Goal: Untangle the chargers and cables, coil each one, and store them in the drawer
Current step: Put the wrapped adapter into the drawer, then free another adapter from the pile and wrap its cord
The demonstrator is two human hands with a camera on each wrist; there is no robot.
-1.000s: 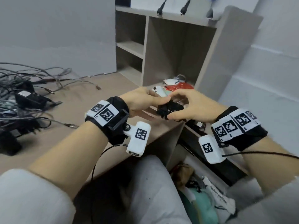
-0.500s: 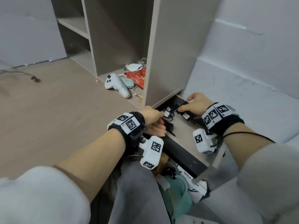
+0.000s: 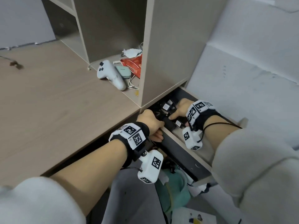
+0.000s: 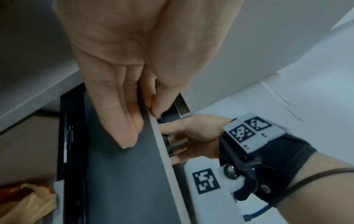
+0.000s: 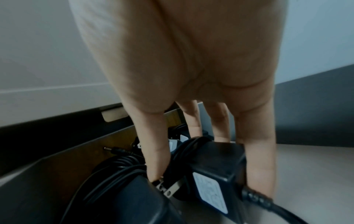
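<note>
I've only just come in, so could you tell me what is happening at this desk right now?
A person is putting chargers away in the open drawer under the desk. The left hand grips the drawer's front edge, thumb inside and fingers on the dark front panel. The right hand reaches into the drawer and holds a black power adapter with its cable wound around it, setting it beside other coiled black chargers already lying there. A white controller sits in the shelf above.

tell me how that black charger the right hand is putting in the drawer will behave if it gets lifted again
The charger is a blocky hard brick, so it is probably stiff and fairly heavy for its size. Its wound cable looks springy and may uncoil once freed. The right hand holds it between thumb and fingers, so it probably won't slip.
</note>
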